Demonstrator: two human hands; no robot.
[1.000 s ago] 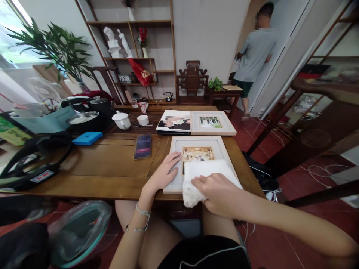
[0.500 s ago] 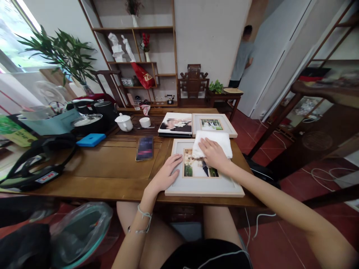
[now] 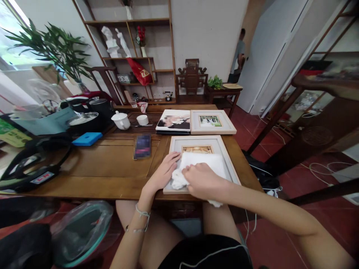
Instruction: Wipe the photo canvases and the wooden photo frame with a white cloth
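A light wooden picture frame lies flat near the table's front edge. Across most of its picture spreads a white cloth, part of it hanging past the frame's near side. My right hand presses on the cloth with curled fingers, bunching its left part. My left hand rests on the frame's left border, fingers stretched out and close together. Only the top strip of the picture shows; the cloth hides the rest. Behind it lie a second framed photo and a photo album.
On the wooden table are a phone-like dark object, a blue box, a white teapot and a small cup. A lined bin stands at lower left. A person stands by the doorway.
My right hand has moved toward me with the white cloth, from the frame's upper right to its lower part, and its fingers have curled. My left hand stays on the left border.
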